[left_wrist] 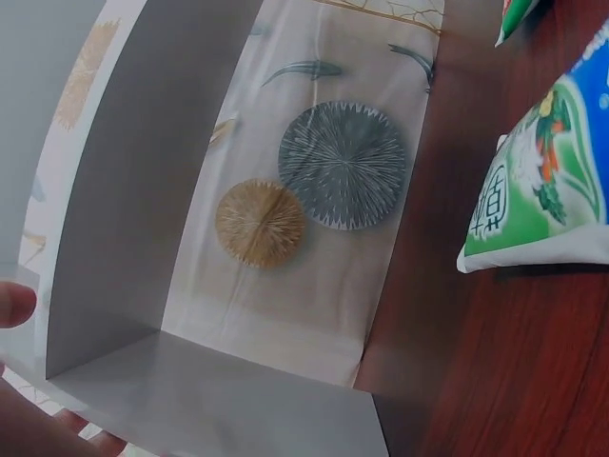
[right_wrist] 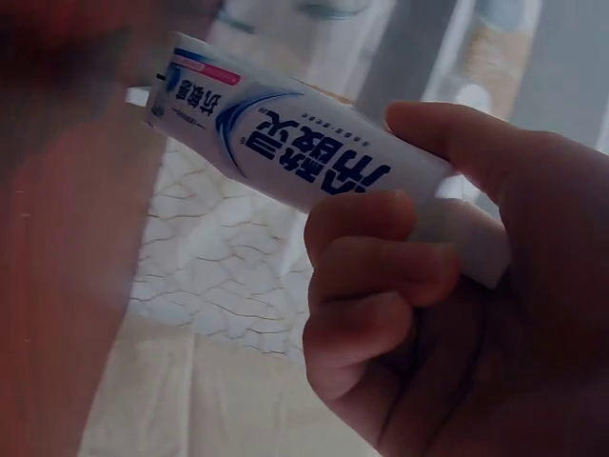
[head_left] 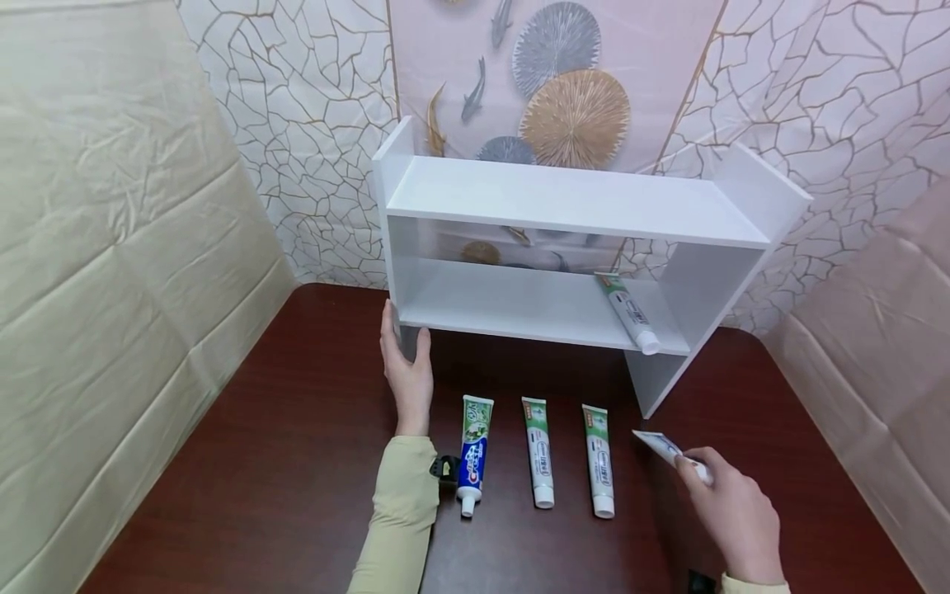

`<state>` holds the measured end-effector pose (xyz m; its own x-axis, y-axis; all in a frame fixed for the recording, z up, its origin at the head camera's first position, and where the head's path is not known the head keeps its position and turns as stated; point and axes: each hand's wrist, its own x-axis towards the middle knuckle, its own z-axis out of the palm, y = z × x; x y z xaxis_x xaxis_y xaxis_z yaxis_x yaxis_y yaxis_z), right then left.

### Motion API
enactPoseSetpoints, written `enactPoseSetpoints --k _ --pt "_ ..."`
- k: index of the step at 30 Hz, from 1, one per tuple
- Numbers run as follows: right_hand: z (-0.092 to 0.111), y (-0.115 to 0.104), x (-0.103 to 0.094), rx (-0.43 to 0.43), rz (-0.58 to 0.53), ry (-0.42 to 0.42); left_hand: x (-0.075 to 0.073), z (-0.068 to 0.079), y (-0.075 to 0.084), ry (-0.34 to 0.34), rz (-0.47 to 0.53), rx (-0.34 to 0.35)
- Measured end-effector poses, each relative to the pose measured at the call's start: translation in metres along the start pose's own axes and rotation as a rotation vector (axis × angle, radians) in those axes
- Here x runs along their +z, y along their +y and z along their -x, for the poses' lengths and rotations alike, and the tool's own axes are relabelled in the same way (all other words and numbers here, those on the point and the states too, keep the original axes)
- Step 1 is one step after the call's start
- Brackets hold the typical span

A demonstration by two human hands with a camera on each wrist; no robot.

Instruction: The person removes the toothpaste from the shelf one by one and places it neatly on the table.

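Note:
My left hand (head_left: 411, 386) holds the lower left side panel of a white two-tier shelf (head_left: 505, 297), thumb on the inner side and fingers round the outside. In the left wrist view, part of the thumb (left_wrist: 14, 305) shows beside the panel. At the front right, my right hand (head_left: 736, 513) grips a white toothpaste tube (right_wrist: 276, 138) with blue lettering by its cap end. The tube's flat end points away toward the shelf's right leg. Another toothpaste tube (head_left: 627, 312), green and white, lies on the lower tier at the right, its cap over the front edge.
Three toothpaste tubes lie in a row on the dark red table (head_left: 297, 462): a blue-green one (head_left: 475, 450) by the left wrist, then two green-and-white ones (head_left: 539, 454) (head_left: 598, 462). A patterned cloth backdrop (head_left: 312, 124) hangs behind the shelf, with pale padded walls (head_left: 134, 206) at the sides.

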<state>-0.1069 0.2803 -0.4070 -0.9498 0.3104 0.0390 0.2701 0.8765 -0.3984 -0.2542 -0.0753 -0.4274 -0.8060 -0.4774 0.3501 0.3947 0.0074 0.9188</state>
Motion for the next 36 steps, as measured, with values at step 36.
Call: enactPoseSetpoints --k 36 --pt "-0.021 0.006 0.043 -0.116 0.102 -0.262 0.001 0.011 0.039 -0.013 -0.064 0.026"
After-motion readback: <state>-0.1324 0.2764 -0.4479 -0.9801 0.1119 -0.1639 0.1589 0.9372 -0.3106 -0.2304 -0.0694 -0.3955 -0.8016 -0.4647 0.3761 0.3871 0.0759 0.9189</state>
